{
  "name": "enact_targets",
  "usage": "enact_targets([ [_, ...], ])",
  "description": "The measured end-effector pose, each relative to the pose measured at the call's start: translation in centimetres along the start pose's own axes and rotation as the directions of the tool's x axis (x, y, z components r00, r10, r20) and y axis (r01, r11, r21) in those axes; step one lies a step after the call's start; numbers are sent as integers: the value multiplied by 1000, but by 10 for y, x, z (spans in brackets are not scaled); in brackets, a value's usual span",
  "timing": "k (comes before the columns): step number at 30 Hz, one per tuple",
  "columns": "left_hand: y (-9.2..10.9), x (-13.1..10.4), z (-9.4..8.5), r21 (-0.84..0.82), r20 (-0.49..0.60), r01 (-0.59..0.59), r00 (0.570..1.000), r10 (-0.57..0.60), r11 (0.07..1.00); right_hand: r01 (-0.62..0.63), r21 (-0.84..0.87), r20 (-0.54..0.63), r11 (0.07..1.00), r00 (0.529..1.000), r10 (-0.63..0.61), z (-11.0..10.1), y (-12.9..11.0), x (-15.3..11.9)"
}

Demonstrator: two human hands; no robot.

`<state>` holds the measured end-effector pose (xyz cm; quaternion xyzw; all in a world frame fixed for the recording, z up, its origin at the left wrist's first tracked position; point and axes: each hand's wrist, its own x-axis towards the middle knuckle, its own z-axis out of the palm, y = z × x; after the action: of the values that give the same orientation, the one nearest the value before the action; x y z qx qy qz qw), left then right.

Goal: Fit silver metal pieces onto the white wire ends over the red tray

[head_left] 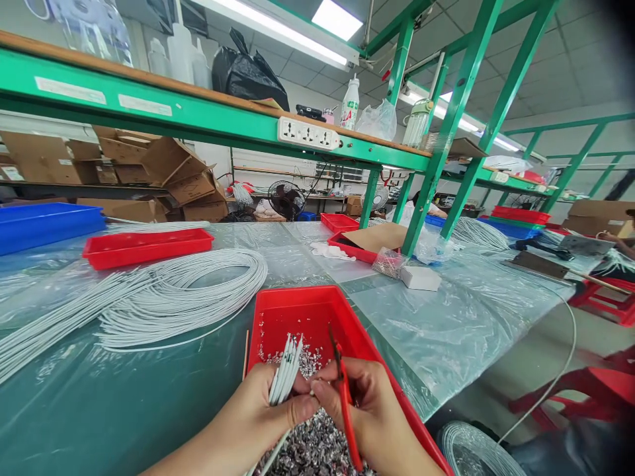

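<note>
My left hand (pixel 278 403) is closed round a bundle of white cables (pixel 286 371), whose ends point upward. In my right hand (pixel 354 396) are red-handled scissors or cutters (pixel 346 410), their dark tip pointing up. The thumbs and fingertips of both hands meet at a small light piece, too small to make out. Both hands are over a red tray (pixel 302 301), which holds many small shiny metallic scraps (pixel 317 446).
Coiled white cables (pixel 198 297) lie left, below a shallow red tray (pixel 149 246) and a blue bin (pixel 49 225). Behind right are a white box (pixel 421 277) and green shelf posts (pixel 429 192). A cable coil (pixel 473 449) sits low right, near a person's leg.
</note>
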<state>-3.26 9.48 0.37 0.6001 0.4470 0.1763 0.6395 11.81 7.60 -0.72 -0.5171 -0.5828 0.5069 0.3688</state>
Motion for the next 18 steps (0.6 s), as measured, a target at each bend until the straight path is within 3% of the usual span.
enact_targets([
  [2,1,-1,0,-27,-99,-27,995,24,999,55,-86,-14,995,998,-57,2,0,-1],
  [4,1,-3,1,-53,-131,-35,991,28,998,17,87,28,996,999,-19,6,-2,-4],
  [5,2,-5,1,-59,-99,-40,994,34,997,-50,272,82,961,996,28,8,-4,-6],
  [7,3,-8,0,-92,7,-13,1000,14,996,-236,601,273,764,959,81,12,-7,-8],
  [9,5,-12,0,-142,90,19,996,-6,990,-341,705,409,623,912,36,14,-8,-9],
  [10,6,-13,-1,-160,123,50,992,-31,986,-329,694,404,641,914,31,14,-9,-9],
  [11,7,-13,-1,-180,143,81,988,-55,980,-262,647,349,716,937,28,13,-10,-9],
  [14,5,-11,0,-242,134,108,988,-77,964,-45,340,23,939,999,39,8,-15,-5],
  [15,2,-9,1,-244,117,110,990,-84,963,-22,236,-58,971,998,36,4,-16,-3],
  [18,-4,-3,2,-184,97,113,991,-97,976,-4,31,-149,1000,989,9,-10,-10,6],
])
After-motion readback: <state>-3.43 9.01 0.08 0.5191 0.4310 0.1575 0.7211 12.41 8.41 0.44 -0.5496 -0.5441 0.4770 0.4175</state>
